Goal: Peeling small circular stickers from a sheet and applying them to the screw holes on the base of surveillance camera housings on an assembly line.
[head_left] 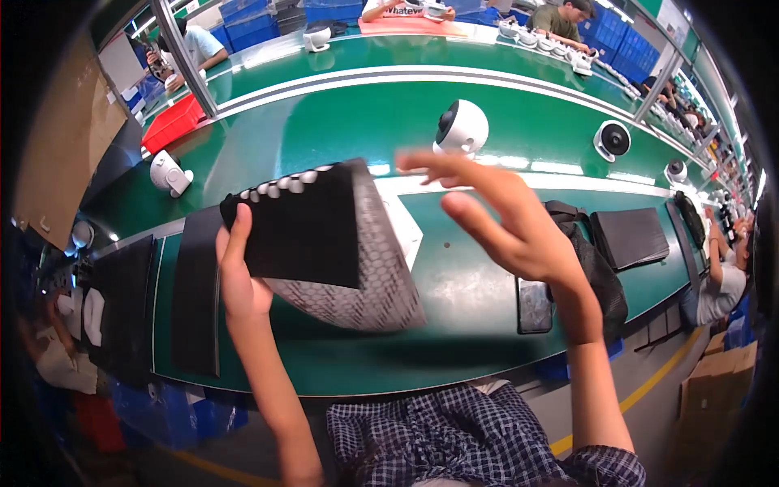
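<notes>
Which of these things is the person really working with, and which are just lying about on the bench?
In hand:
- black honeycomb mesh bag, gripped by the left hand
- right hand, open, beside the bag

Lying about:
- white round fan on the belt
- phone, flat on the green bench
- stack of black pouches
- red tray

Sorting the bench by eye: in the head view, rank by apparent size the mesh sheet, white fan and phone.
1. mesh sheet, held near the camera, so it looks enlarged
2. white fan and phone: look alike, unranked

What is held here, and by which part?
The left hand grips the black mesh pouch at its left edge; the right hand is open, holding nothing.
</notes>
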`<state>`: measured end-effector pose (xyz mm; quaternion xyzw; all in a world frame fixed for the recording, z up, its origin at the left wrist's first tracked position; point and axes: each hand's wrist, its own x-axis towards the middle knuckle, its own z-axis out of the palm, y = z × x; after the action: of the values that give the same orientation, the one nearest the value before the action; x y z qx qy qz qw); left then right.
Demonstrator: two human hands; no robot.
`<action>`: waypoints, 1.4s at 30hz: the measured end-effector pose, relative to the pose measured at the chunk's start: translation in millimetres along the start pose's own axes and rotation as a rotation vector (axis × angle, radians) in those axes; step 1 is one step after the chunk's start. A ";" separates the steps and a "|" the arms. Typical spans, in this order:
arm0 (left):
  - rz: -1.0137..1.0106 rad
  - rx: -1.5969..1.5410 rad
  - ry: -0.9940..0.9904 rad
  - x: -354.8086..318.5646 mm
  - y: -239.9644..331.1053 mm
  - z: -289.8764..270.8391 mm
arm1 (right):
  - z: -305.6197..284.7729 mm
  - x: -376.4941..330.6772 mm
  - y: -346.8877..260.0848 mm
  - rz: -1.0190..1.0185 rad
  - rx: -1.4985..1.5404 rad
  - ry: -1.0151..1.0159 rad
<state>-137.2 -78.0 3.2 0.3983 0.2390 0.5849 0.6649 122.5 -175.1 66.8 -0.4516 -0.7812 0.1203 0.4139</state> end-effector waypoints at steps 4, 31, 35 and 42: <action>0.261 0.268 -0.001 -23.7 10.3 53.8 | 1.7 12.0 -31.5 -0.116 0.194 0.164; 0.276 0.500 -0.205 6.8 5.1 61.3 | 15.7 26.6 25.5 0.179 0.415 0.211; 0.282 0.529 -0.155 4.6 6.0 60.5 | 17.7 27.1 21.3 0.181 0.396 0.203; 0.336 0.544 -0.088 2.9 13.6 58.2 | 13.0 25.7 18.1 0.063 0.206 0.370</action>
<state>-99.0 -89.8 47.7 0.6203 0.2884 0.5833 0.4378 117.3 -141.8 62.3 -0.4453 -0.6610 0.1275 0.5903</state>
